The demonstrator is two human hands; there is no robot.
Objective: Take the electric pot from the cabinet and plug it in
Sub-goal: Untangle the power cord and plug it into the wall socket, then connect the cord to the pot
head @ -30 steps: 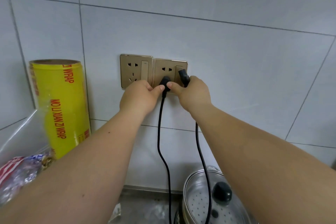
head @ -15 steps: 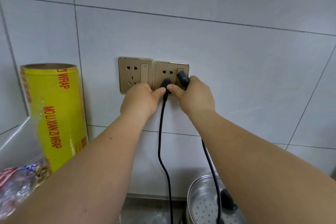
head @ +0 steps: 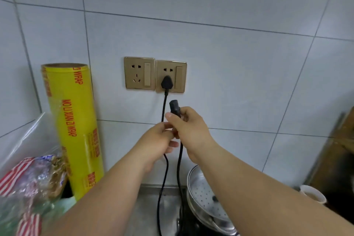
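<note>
**Connector up, pot below**

Now the wall plug (head: 167, 82) sits in the right-hand socket (head: 171, 76), so what remains, I judge, is the cord's other end. The right hand (head: 188, 130) has its fingers (head: 172, 118) pinched on the appliance connector (head: 174, 109), long axis near upright, free end pointing up toward the wall. The electric pot (head: 206, 195) stands on the desk (head: 151, 207) well below — nearer the right hand. The left hand (head: 161, 142) has its fingers closed loosely about the cord (head: 162, 178). The connector must turn downward — the pot's inlet is hidden.
</note>
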